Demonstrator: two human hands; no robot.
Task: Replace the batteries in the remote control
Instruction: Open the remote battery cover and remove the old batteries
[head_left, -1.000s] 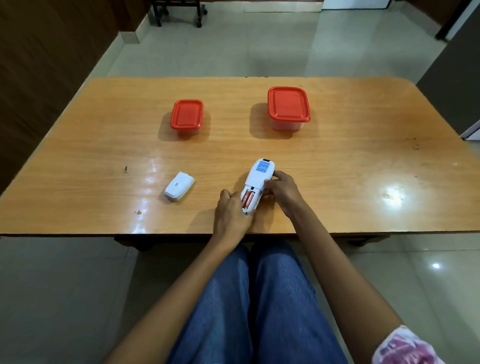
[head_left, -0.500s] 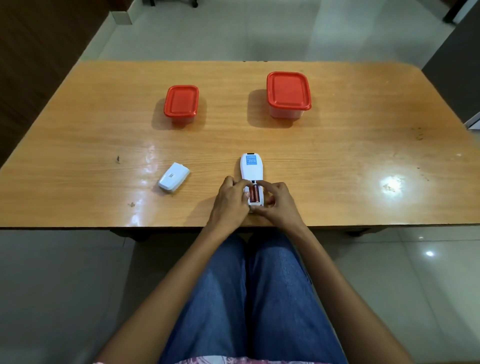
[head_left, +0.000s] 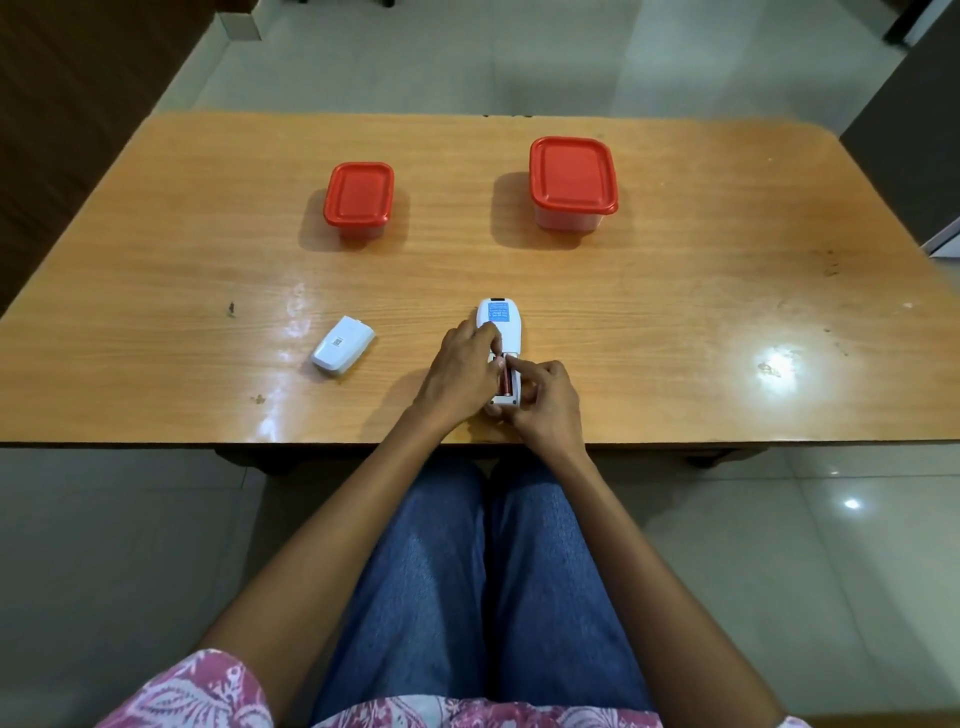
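Table (head_left: 675, 322): wide and wooden, mostly bare, so there is open room to left and right of the work, which sits close to the near edge.

Two tubs with red lids, the larger (head_left: 573, 182) far right and the smaller (head_left: 358, 200) far left, stand well apart from the hands; probably battery stores (contents not visible).

Remote (head_left: 500, 332): lies face down near the middle, compartment open, with little margin before the near edge.

Battery cover (head_left: 343, 344): set aside to the left, clear of the work.

Left hand (head_left: 460, 374): curled over the remote's left side, fingers pinning the body to steady it.

Right hand (head_left: 545, 400): mostly closed, forefinger extended into the compartment beside a reddish battery (head_left: 503, 378); whether it grips anything cannot be told.
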